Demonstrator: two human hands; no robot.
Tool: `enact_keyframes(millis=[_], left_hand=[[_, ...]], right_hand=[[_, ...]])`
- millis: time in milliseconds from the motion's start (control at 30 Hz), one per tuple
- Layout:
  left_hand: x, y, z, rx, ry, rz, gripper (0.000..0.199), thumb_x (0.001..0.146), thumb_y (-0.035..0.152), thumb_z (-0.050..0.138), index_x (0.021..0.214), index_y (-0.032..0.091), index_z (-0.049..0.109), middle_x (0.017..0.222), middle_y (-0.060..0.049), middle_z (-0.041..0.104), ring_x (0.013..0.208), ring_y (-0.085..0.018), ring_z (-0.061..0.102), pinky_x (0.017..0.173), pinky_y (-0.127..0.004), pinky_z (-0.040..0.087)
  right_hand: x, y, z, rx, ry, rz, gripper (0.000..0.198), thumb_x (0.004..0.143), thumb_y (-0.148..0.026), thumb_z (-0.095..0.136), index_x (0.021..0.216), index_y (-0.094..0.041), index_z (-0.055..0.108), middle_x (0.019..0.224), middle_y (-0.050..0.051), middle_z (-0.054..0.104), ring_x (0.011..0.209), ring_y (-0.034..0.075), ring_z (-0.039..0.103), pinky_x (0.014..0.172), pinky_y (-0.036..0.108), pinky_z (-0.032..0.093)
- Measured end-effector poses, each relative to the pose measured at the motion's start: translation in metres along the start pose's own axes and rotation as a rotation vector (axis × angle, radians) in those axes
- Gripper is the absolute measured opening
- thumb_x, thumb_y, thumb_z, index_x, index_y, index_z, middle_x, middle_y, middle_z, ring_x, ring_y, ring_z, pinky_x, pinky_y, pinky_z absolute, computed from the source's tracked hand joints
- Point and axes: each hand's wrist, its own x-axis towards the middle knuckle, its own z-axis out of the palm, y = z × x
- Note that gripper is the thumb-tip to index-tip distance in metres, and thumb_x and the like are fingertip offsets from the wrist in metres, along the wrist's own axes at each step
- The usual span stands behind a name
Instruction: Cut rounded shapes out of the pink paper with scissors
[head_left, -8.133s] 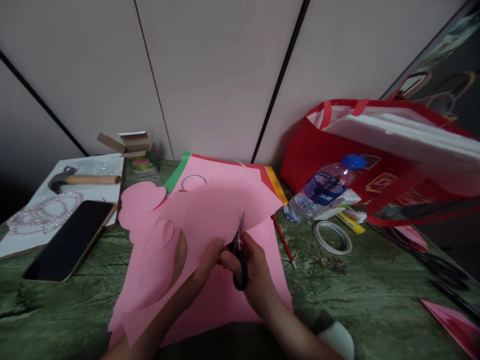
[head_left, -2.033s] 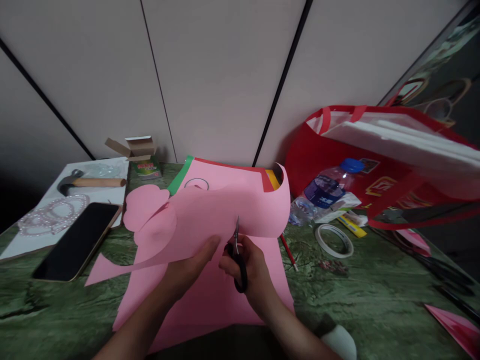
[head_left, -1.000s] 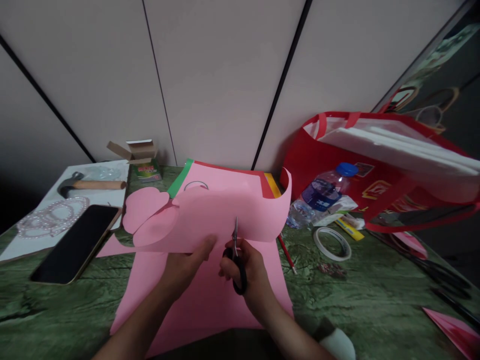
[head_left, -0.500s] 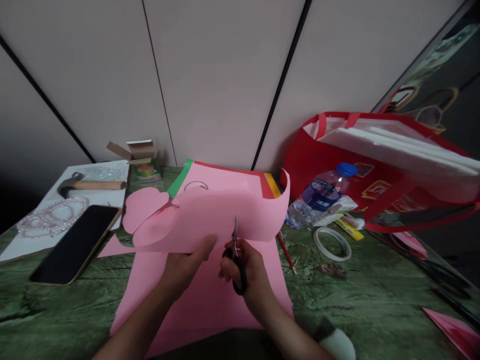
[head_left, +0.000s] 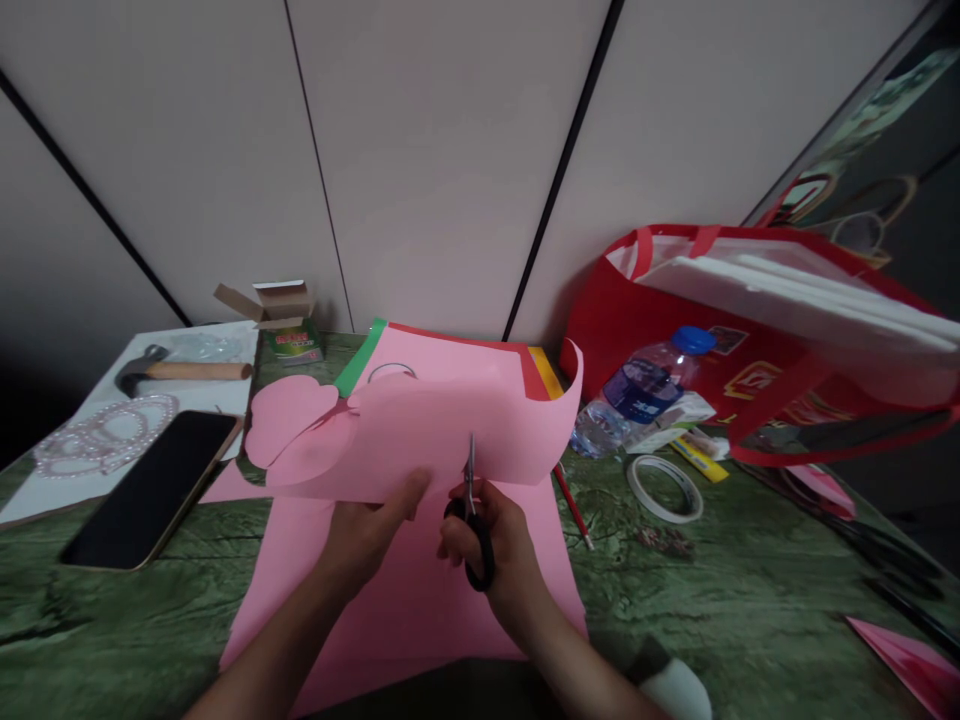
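My left hand [head_left: 379,535] pinches the lower edge of a pink paper sheet [head_left: 420,430], thumb on top and the other fingers hidden beneath. Black-handled scissors [head_left: 478,550] are in my right hand [head_left: 499,535], fingers through the loops. Their blades point away from me, at the sheet just right of my left thumb; the blades look nearly closed. A rounded, petal-like pink paper piece [head_left: 292,415] lies at the sheet's left end, where the paper has a curved cut edge. The sheet's right end curls upward. Below it lie more pink sheets [head_left: 420,610].
Left are a phone [head_left: 154,490], a hammer [head_left: 195,370], bead strands [head_left: 105,435] and an opened small box [head_left: 289,325]. To the right stand a water bottle [head_left: 645,385] and a red bag [head_left: 600,310], with a tape roll [head_left: 665,488] and a red pencil [head_left: 574,507] nearer.
Almost nothing differs. The left end of the pink sheet has shifted up slightly; both hands and the scissors stay in practically the same place.
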Motion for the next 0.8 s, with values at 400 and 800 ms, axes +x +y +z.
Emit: enact_keyframes(millis=[400, 800], left_hand=[[0.0018, -0.0013, 0.0014, -0.126, -0.002, 0.041, 0.030, 0.063, 0.036, 0.061, 0.044, 0.020, 0.044, 0.041, 0.005, 0.044, 0.042, -0.010, 0.044, 0.043, -0.022, 0.038], [0.0039, -0.0027, 0.0037, -0.244, -0.028, 0.095, 0.027, 0.066, 0.033, 0.059, 0.048, 0.018, 0.047, 0.044, 0.003, 0.048, 0.044, -0.010, 0.048, 0.044, -0.022, 0.040]], right_hand=[[-0.0006, -0.0043, 0.0004, -0.024, 0.008, 0.029, 0.021, 0.056, -0.017, 0.059, 0.072, -0.018, 0.047, 0.039, -0.010, 0.049, 0.035, 0.008, 0.046, 0.035, 0.018, 0.033], [-0.0031, -0.0035, 0.0002, 0.013, -0.045, 0.003, 0.020, 0.058, -0.018, 0.059, 0.073, -0.019, 0.047, 0.039, -0.010, 0.047, 0.035, 0.010, 0.047, 0.036, 0.019, 0.035]])
